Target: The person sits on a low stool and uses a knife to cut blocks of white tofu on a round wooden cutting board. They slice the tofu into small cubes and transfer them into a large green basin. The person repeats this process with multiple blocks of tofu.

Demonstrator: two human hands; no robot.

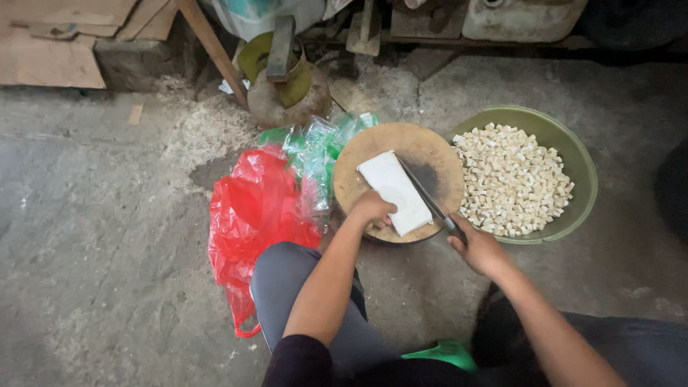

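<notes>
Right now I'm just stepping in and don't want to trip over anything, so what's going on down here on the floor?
A person crouches over a round wooden board on the concrete floor. The left hand steadies a white block lying on the board, while the right hand holds a knife laid along the block's right edge. A green bowl of small white cubes sits right of the board; red bags and clear bags lie to its left.
</notes>
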